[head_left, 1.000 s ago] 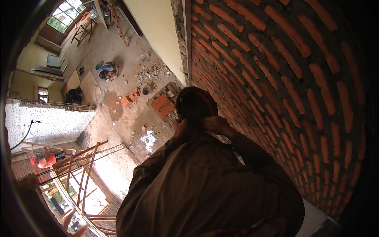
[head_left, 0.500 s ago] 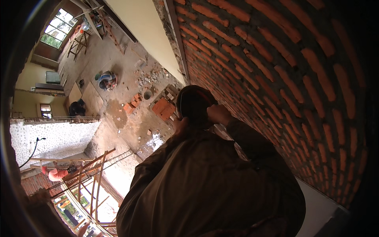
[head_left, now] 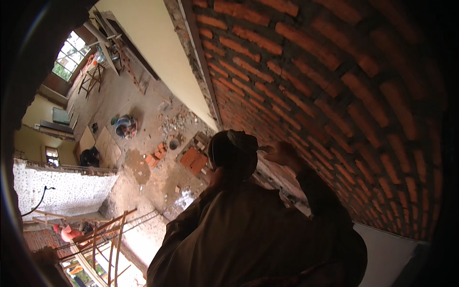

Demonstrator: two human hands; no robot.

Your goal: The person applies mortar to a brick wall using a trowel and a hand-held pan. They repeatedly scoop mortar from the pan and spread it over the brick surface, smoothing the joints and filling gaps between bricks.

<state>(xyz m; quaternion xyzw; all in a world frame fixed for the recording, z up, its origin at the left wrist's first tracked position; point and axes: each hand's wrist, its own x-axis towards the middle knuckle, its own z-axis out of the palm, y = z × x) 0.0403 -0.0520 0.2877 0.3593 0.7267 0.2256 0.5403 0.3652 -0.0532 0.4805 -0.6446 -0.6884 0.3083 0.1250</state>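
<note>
A dark round bucket (head_left: 228, 160) is held up in front of my body, in deep shadow, and its contents are too dark to make out. My left hand (head_left: 214, 178) grips it at its lower left side. To the right, my right hand (head_left: 283, 154) is closed round the handle of a trowel (head_left: 243, 141). The trowel's dark blade lies across the upper part of the bucket. Beside my right arm rises a brick wall (head_left: 330, 98) with grey mortar between its orange-red courses.
Far below, the floor bears a bricks-and-board stack (head_left: 193, 160), loose bricks (head_left: 155, 156), rubble (head_left: 174, 125) and a small round pail (head_left: 174, 143). Two people (head_left: 126, 126) crouch down there. At lower left, another person in red (head_left: 69, 233) is near wooden framing (head_left: 114, 244).
My right hand has moved right, away from the bucket, and the trowel now shows at the bucket's top. The bucket sits lower in view, and the view has shifted.
</note>
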